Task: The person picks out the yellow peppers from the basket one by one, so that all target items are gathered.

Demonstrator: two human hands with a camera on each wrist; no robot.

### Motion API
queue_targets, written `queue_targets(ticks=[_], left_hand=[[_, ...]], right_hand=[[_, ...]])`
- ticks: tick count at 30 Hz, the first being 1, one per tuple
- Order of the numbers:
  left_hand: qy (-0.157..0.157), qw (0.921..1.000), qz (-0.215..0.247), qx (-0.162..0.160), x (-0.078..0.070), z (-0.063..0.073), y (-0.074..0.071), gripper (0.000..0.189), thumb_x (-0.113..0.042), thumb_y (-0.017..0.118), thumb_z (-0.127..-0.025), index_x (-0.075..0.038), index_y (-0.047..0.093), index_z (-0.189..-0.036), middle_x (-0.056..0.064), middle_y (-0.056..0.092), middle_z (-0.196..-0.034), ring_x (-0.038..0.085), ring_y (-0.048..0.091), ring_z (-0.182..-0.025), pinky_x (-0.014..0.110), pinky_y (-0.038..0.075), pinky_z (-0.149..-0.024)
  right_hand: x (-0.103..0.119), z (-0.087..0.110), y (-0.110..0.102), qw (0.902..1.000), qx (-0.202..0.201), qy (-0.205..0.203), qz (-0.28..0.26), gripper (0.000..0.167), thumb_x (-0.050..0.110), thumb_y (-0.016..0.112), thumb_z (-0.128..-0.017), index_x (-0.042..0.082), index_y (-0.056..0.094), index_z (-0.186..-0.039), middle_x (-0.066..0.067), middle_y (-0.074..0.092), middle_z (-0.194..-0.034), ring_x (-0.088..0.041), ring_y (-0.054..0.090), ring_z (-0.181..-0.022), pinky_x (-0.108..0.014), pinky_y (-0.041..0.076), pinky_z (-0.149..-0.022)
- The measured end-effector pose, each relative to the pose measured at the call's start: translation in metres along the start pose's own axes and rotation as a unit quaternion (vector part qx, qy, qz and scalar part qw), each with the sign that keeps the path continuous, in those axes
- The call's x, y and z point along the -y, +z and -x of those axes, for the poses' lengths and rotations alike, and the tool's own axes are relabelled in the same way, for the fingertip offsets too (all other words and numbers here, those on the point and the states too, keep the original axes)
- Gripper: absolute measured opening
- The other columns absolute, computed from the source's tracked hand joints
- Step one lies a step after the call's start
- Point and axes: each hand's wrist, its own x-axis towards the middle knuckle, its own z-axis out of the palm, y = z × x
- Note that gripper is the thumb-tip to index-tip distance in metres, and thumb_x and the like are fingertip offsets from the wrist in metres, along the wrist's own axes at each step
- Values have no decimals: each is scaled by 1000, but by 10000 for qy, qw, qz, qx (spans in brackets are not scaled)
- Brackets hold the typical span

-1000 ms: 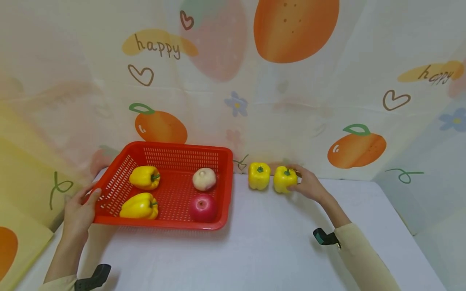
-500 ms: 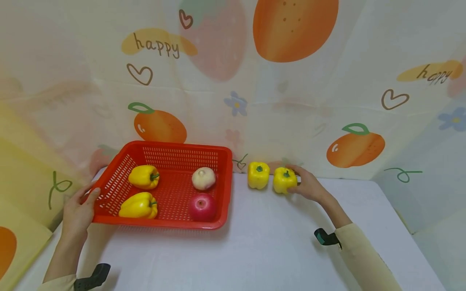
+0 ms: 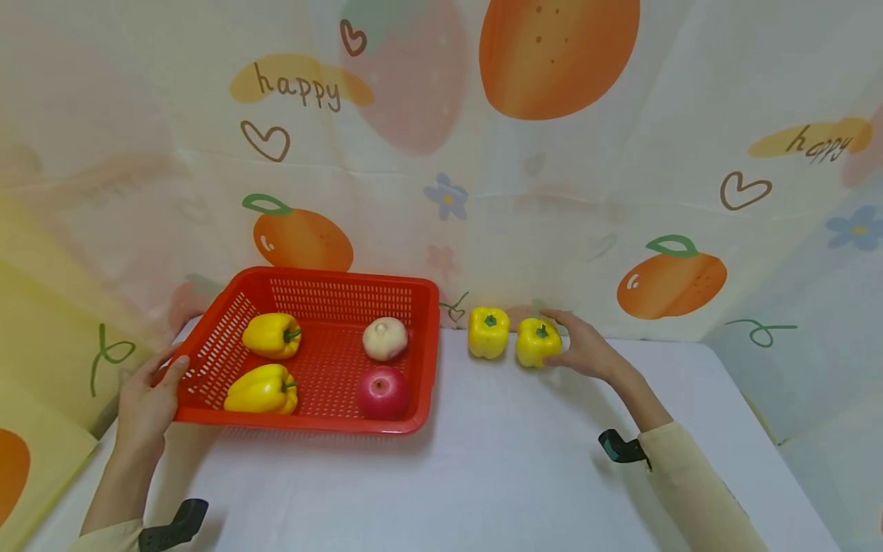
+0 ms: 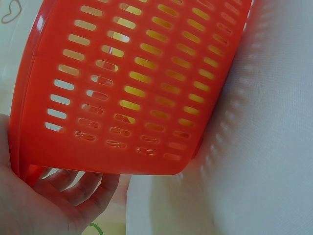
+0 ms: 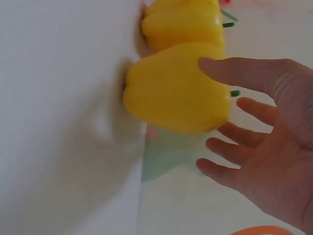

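My left hand [image 3: 148,395] grips the left rim of a red plastic basket [image 3: 317,423], thumb over the edge and fingers beneath, as the left wrist view shows. Inside the basket lie two yellow bell peppers [image 3: 273,336], a garlic bulb [image 3: 385,339] and a pinkish-red round fruit [image 3: 382,393]. To its right, two more yellow bell peppers stand on the table with stems up. My right hand [image 3: 586,349] is spread beside the right-hand pepper [image 5: 176,90]. In the right wrist view its thumb overlaps the pepper's side and the other fingers are extended, not wrapped round it.
The other standing pepper [image 3: 488,333] is just left of the one by my right hand. A white-covered table [image 3: 483,475] meets a fruit-printed cloth backdrop [image 3: 538,230] close behind the peppers. Yellow cloth [image 3: 41,337] hangs at the left.
My right hand's fingers have loosened and drawn slightly away from the right-hand pepper, which stays standing. The left hand and basket have kept their places.
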Motion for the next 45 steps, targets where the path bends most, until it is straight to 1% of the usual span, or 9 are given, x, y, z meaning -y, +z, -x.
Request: queue_targets(ticks=[10,20,25,29,31,36,41,43,45], left_hand=[[-30,9998,134,135,2,-1,-1,63,-44,45,-101,-15,29,-155,25,32,-143,1,48,-83,13,50,-63],[43,10000,27,21,1,-1,0,61,-41,45,-102,-12,31,-154,24,38,-136,-2,49,-80,12,49,-62],[129,9999,72,-24,0,0,1,60,-38,46,-102,-10,33,-153,21,44,-128,-4,51,-75,14,50,-61],[248,9996,153,-56,0,-1,2,59,-37,48,-102,-9,35,-152,9,51,-114,-5,53,-73,15,50,-60],[271,9995,136,-39,1,-1,2,59,-37,47,-102,-8,35,-152,7,51,-113,-5,53,-73,15,50,-60],[234,9997,29,75,2,0,2,61,-39,45,-103,-9,32,-153,20,45,-126,-4,51,-76,14,50,-62],[268,9996,8,-61,2,1,1,58,-37,46,-102,-8,35,-152,8,51,-113,-5,52,-74,14,49,-61],[300,9995,-4,-106,2,1,0,58,-36,47,-102,-8,36,-151,8,51,-112,-6,52,-73,14,49,-60],[334,9994,-26,-97,3,1,0,58,-37,46,-103,-7,36,-151,15,49,-118,-6,52,-73,14,49,-60]], right_hand=[[40,-13,-16,9997,23,-152,201,78,12,77,-83,4,37,-149,-21,35,-151,-41,31,-138,-61,28,-108],[91,-29,-12,9962,143,-814,265,73,15,76,-85,4,39,-147,-17,38,-151,-37,33,-139,-55,29,-111],[108,-37,-1,9960,233,-852,132,72,17,75,-87,7,40,-148,-13,39,-151,-33,34,-139,-54,30,-111],[120,-42,12,9962,275,-825,42,72,20,76,-86,10,40,-148,-9,39,-152,-30,35,-139,-53,35,-108],[126,-45,21,9959,324,-848,-23,74,20,77,-86,10,39,-149,-9,39,-152,-29,36,-139,-52,37,-107],[141,-50,41,9937,430,-1023,-176,79,19,78,-84,8,36,-150,-10,41,-151,-30,42,-136,-47,44,-102],[156,-54,56,9933,473,-1049,-147,78,24,78,-85,9,37,-150,-10,40,-151,-28,41,-136,-46,44,-102],[163,-56,61,9930,513,-1062,-98,79,28,78,-85,10,37,-150,-10,40,-150,-27,39,-137,-46,42,-104],[169,-58,67,9922,572,-1104,-64,81,33,78,-85,10,36,-150,-10,42,-149,-27,41,-136,-45,43,-103]])
